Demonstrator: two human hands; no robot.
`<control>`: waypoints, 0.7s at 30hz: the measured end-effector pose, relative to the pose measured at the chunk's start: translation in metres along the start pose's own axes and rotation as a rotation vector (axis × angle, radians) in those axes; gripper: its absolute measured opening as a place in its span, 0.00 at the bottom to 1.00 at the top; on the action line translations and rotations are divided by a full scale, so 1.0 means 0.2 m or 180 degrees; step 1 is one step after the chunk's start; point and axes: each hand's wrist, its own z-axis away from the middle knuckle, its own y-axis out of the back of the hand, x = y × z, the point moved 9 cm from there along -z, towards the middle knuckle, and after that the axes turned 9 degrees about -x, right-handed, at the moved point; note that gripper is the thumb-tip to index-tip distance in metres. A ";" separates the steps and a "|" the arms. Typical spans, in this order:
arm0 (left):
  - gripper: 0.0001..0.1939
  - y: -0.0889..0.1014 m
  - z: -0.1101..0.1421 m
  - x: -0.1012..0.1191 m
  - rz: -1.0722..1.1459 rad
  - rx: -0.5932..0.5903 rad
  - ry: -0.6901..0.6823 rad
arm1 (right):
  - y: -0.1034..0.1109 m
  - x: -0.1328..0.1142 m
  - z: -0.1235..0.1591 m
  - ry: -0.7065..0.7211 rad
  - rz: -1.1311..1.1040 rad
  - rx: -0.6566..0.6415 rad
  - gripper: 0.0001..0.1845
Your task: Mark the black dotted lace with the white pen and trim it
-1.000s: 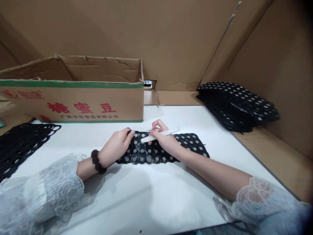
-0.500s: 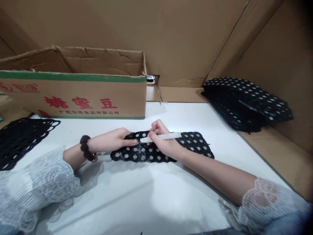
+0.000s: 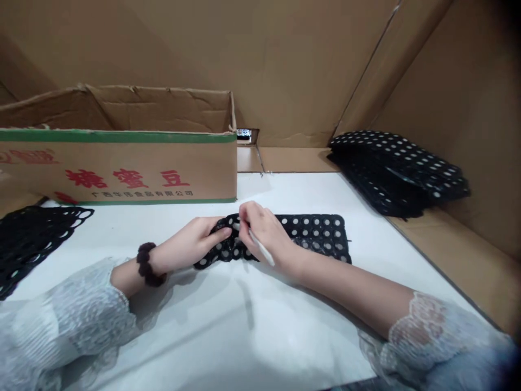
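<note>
In the head view, a black sheet dotted with rows of pale round discs (image 3: pixel 321 233) lies on the white table. My left hand (image 3: pixel 195 239) grips its left end, thumb on top, and that end is bent slightly upward. A slim white pen-like stick (image 3: pixel 264 252) is clasped in my right hand (image 3: pixel 271 233), which rests over the left-middle part of the sheet. One end of the stick slants down toward my wrist; its tip end is near my left thumb, partly hidden by my fingers.
A cardboard box (image 3: pixel 203 168) with a green rim and red lettering stands behind my left hand. More black dotted sheets (image 3: pixel 399 163) are piled at the back right. Black sheet webbing with round holes (image 3: pixel 36 239) lies at the left. Cardboard walls (image 3: pixel 293 65) enclose the table.
The white stick has swung from pointing right to slanting down toward my wrist as my right hand turned. The sheet's left end is bent up more. The whole view has shifted slightly.
</note>
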 end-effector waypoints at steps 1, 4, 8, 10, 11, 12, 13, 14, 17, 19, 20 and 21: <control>0.18 -0.01 -0.01 0.00 0.0075 -0.0130 0.0013 | 0.02 0.03 0.00 -0.0173 -0.0222 -0.0067 0.04; 0.19 -0.03 -0.03 -0.01 0.0014 -0.0243 0.0145 | 0.02 0.12 0.01 -0.0635 -0.1149 -0.0710 0.05; 0.18 0.02 -0.05 -0.08 0.0005 0.0050 0.0447 | 0.14 0.15 0.08 -0.0758 -0.1430 -0.0183 0.04; 0.19 0.04 -0.05 -0.13 0.0275 0.0184 0.0632 | 0.18 0.18 0.13 -0.0829 -0.1674 0.0303 0.03; 0.20 0.05 -0.05 -0.15 0.0435 0.0261 0.0714 | 0.16 0.21 0.15 -0.0908 -0.1954 0.0423 0.02; 0.22 0.05 -0.04 -0.17 0.0626 0.0338 0.0788 | 0.13 0.22 0.17 -0.0981 -0.2209 0.0390 0.02; 0.24 0.05 -0.03 -0.18 0.0848 0.0409 0.0866 | 0.08 0.24 0.17 -0.1006 -0.2429 0.0309 0.03; 0.28 0.05 -0.02 -0.20 0.1091 0.0481 0.0958 | 0.03 0.24 0.17 -0.1050 -0.2568 0.0126 0.04; 0.33 0.00 0.05 -0.21 0.1769 0.0691 0.1166 | -0.07 0.27 0.15 -0.1175 -0.2702 -0.0312 0.08; 0.26 -0.05 0.09 -0.17 0.2038 0.0679 0.1095 | -0.10 0.28 0.15 -0.1258 -0.2726 -0.0424 0.09; 0.20 -0.07 0.10 -0.15 0.2120 0.0647 0.1025 | -0.10 0.28 0.15 -0.1257 -0.2738 -0.0436 0.09; 0.15 -0.10 0.10 -0.14 0.2167 0.0595 0.0981 | -0.10 0.28 0.15 -0.1231 -0.2743 -0.0422 0.08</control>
